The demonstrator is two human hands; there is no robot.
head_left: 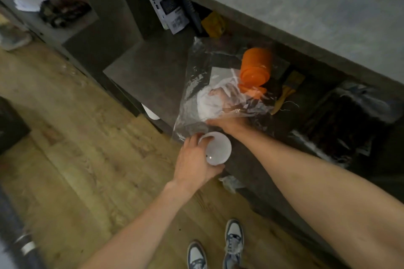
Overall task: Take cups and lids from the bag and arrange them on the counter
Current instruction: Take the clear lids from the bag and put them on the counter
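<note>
A clear plastic bag point(196, 85) lies on a low grey shelf point(148, 72) under the counter point(284, 2). Inside it are stacked orange cups point(255, 65) and white lids or cups point(209, 102). My left hand point(192, 164) holds a white cup point(218, 148) at the shelf's front edge, just below the bag's mouth. My right hand point(227, 124) reaches into the bag's opening; its fingers are partly hidden by the plastic, and what they touch is unclear.
A paintbrush with a yellow handle point(286, 91) lies right of the bag. Boxes and a yellow item point(214, 24) sit at the back of the shelf. A dark wrapped bundle point(345, 124) fills the right. Wooden floor point(76, 137) and my shoes point(234, 240) lie below.
</note>
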